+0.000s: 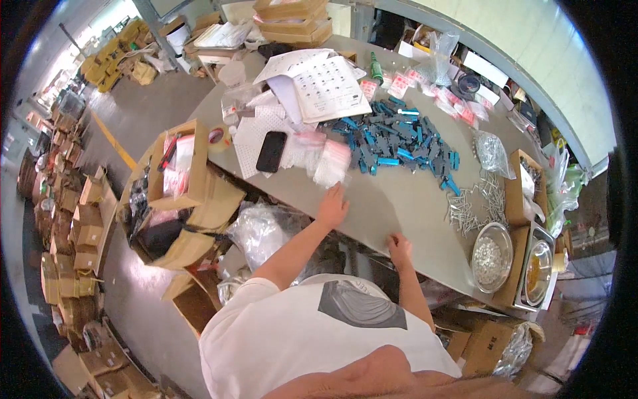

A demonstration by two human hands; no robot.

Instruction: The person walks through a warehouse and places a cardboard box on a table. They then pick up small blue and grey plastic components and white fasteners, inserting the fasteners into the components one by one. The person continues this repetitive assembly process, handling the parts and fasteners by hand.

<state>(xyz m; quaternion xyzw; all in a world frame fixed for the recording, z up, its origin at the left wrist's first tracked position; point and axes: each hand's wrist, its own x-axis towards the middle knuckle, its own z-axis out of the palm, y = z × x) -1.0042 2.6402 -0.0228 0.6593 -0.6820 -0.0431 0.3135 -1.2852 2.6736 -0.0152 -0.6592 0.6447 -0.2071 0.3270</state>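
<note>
My left hand (331,209) stretches forward over the grey table, fingers extended. Its fingertips reach the near edge of a stack of small clear zip bags with red print (332,163); whether they touch it is too small to tell. Close to the table's front edge, my right hand (400,251) is curled closed, and what it may hold is hidden. A black phone (271,151) lies left of the bags on white perforated sheets (247,143). Beyond my hands spreads a heap of blue and dark grey plastic parts (399,141).
Loose metal pins (468,211) lie at the right, beside a metal bowl of small white pieces (492,258) and a cardboard box (525,189). Printed sheets (330,88) and a green bottle (376,69) are farther back. An open carton (178,166) stands left of the table.
</note>
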